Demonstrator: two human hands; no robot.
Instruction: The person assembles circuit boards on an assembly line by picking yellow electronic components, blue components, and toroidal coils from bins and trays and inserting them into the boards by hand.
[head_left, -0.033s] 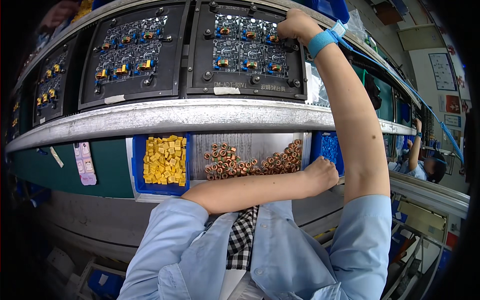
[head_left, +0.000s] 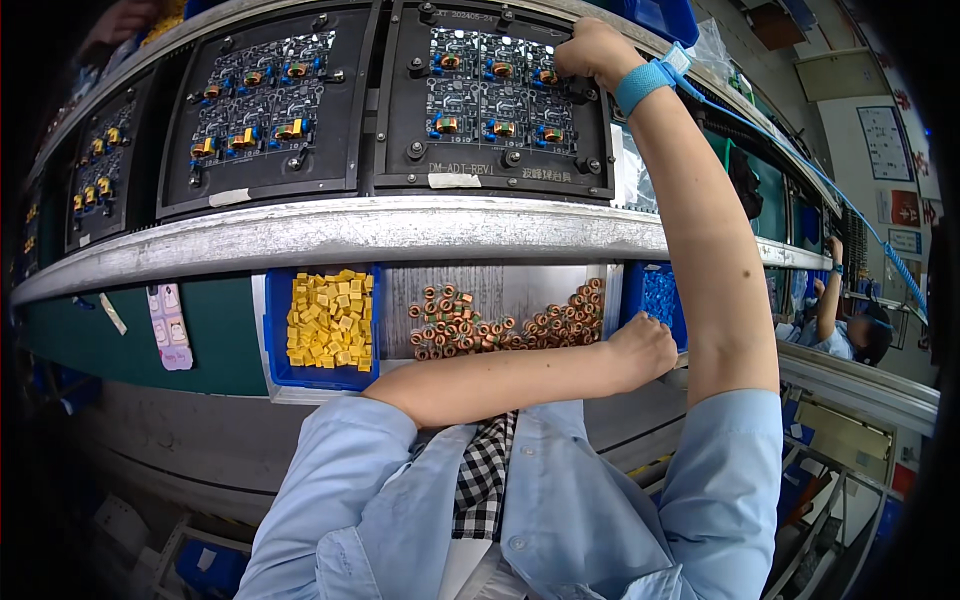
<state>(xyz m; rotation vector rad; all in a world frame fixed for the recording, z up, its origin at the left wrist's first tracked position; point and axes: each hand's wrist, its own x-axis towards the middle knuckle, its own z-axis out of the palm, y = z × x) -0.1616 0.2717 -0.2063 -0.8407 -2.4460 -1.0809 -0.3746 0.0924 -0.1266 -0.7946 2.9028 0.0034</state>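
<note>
My right hand (head_left: 600,52) reaches over the far right corner of a black fixture (head_left: 400,165) that holds several small circuit boards (head_left: 452,98). Its fingers are closed at the upper right board, right beside a copper toroid coil (head_left: 546,76); whatever they pinch is hidden. Lower down, my left hand (head_left: 645,352) is curled closed at the near edge of a blue bin of small blue parts (head_left: 658,292), its contents out of sight. Left of that hand, loose toroid coils (head_left: 480,333) lie in a metal tray (head_left: 505,280). A blue wrist strap (head_left: 645,88) circles my right wrist.
A blue bin (head_left: 325,378) of yellow block parts (head_left: 330,320) stands left of the coils. A metal rail (head_left: 430,232) runs between bins and fixtures. Another loaded fixture (head_left: 172,200) sits to the left. The strap's blue cord (head_left: 800,165) stretches rightward. Other people work at the far left and right.
</note>
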